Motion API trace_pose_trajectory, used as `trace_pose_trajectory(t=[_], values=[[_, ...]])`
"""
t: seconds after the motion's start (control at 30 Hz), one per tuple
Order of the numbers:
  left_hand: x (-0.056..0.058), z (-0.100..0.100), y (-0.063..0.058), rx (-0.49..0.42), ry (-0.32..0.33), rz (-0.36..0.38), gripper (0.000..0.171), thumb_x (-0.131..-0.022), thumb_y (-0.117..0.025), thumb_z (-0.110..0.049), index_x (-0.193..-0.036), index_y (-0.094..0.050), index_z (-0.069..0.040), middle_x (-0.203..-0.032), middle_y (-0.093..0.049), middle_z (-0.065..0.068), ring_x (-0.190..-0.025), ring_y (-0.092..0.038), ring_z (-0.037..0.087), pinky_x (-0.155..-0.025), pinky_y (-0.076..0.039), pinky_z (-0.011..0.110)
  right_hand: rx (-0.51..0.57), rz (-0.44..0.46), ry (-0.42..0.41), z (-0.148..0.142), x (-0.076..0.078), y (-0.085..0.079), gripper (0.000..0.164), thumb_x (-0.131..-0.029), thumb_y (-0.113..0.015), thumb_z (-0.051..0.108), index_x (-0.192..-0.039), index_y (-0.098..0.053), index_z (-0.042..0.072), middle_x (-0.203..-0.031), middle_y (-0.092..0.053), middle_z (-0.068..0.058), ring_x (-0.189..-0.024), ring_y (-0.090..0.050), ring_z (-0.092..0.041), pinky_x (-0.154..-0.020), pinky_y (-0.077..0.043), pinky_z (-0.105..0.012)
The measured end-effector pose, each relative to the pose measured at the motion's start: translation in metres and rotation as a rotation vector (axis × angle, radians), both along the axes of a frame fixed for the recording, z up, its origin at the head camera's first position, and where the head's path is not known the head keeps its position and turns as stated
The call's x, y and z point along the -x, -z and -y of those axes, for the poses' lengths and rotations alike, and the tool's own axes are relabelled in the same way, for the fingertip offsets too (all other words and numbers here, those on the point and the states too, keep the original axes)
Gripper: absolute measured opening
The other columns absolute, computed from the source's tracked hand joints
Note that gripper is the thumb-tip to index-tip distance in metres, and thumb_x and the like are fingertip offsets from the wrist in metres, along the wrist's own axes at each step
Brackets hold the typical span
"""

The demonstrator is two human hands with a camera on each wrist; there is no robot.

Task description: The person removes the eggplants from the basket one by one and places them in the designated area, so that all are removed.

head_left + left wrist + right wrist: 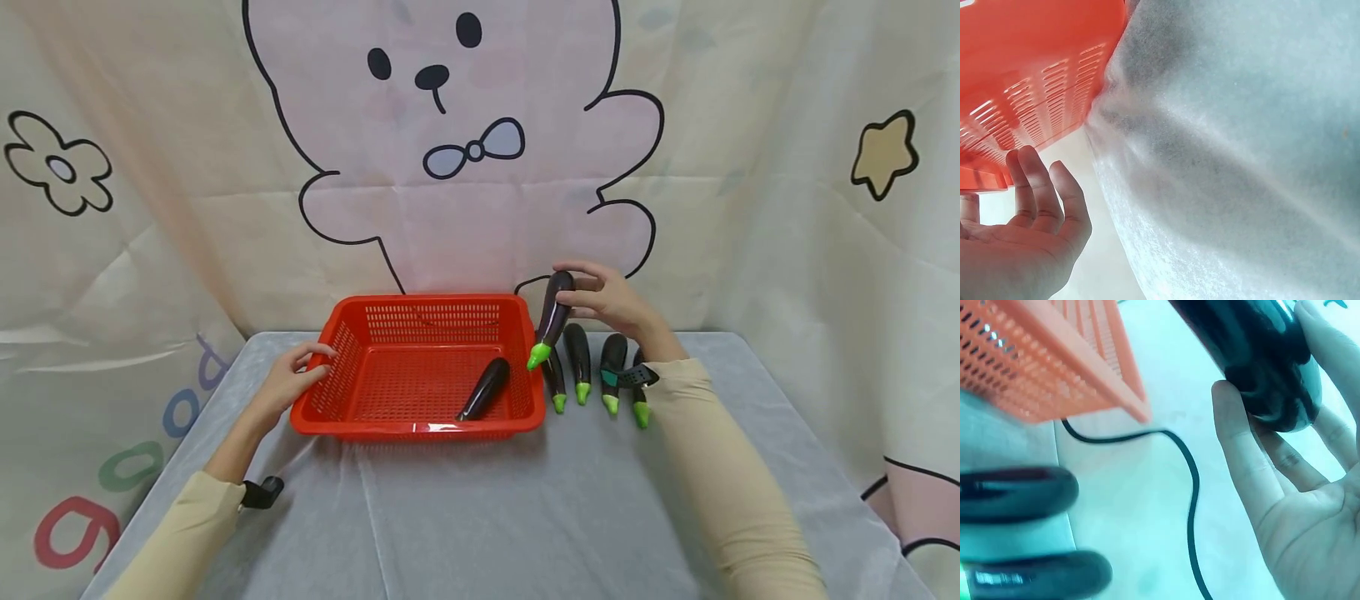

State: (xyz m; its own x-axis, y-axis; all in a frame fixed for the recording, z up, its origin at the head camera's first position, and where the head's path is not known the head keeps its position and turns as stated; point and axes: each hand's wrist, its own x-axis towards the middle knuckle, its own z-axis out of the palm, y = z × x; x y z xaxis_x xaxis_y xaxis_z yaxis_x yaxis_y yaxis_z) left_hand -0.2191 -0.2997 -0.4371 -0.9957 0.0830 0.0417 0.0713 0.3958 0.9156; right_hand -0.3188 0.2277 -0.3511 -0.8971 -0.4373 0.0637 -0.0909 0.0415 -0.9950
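Observation:
In the head view, my right hand (611, 300) pinches a dark purple eggplant (553, 317) near its rounded end. This eggplant hangs tilted, its green stem end pointing down by the right rim of a red plastic basket (427, 428). The right wrist view shows fingertips and thumb around the glossy eggplant (1266, 362). My left hand (288, 379) holds the basket's left rim, with several fingers along the outer wall in the left wrist view. Another eggplant (486, 387) lies inside the basket, toward its right side.
Several more eggplants (577, 362) lie in a row right of the basket, green ends toward me, partly under the right forearm. A grey cloth (450, 517) covers the table. Behind it hangs a printed curtain (465, 225). A black wristband (262, 492) is on the left wrist.

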Motion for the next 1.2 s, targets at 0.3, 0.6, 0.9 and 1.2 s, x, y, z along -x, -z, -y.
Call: trace_pose_trajectory(t=[0.3,0.6,0.9,1.2], values=[[-0.001,0.0,0.0,-0.006,-0.002,0.002,0.031,-0.103,-0.057,-0.008,-0.131,-0.056,0.004,-0.144,-0.044,0.029,-0.11,-0.052,0.04,-0.073,-0.056,0.028,-0.053,0.023,0.101,-0.048,-0.01,0.005,0.051,-0.095,-0.07,0.001,-0.143,-0.055,0.014,-0.129,-0.059,-0.016,-0.103,-0.066,-0.024,-0.087,-0.056,-0.037],[0.0,0.0,0.003,-0.019,0.014,-0.003,0.031,-0.103,-0.055,-0.006,-0.132,-0.055,0.005,-0.143,-0.044,0.03,-0.108,-0.053,0.04,-0.072,-0.056,0.029,-0.08,0.033,0.1,-0.102,-0.023,0.022,0.051,-0.096,-0.069,0.0,-0.143,-0.054,0.016,-0.127,-0.061,-0.004,-0.105,-0.066,-0.016,-0.087,-0.055,-0.032],[-0.002,0.001,-0.001,-0.009,0.009,-0.012,0.03,-0.102,-0.056,-0.008,-0.13,-0.056,0.003,-0.14,-0.046,0.029,-0.107,-0.053,0.04,-0.073,-0.057,0.031,-0.151,0.041,0.12,-0.14,-0.044,0.037,0.052,-0.098,-0.067,0.002,-0.147,-0.053,0.016,-0.132,-0.054,-0.003,-0.109,-0.062,-0.012,-0.088,-0.054,-0.029],[-0.002,0.0,0.0,-0.012,0.011,-0.014,0.03,-0.102,-0.055,-0.008,-0.13,-0.056,0.003,-0.141,-0.046,0.029,-0.106,-0.054,0.039,-0.073,-0.057,0.03,-0.231,0.038,0.151,-0.173,-0.057,0.051,0.052,-0.098,-0.067,0.005,-0.147,-0.052,0.016,-0.134,-0.049,-0.004,-0.113,-0.056,-0.009,-0.088,-0.053,-0.028]])
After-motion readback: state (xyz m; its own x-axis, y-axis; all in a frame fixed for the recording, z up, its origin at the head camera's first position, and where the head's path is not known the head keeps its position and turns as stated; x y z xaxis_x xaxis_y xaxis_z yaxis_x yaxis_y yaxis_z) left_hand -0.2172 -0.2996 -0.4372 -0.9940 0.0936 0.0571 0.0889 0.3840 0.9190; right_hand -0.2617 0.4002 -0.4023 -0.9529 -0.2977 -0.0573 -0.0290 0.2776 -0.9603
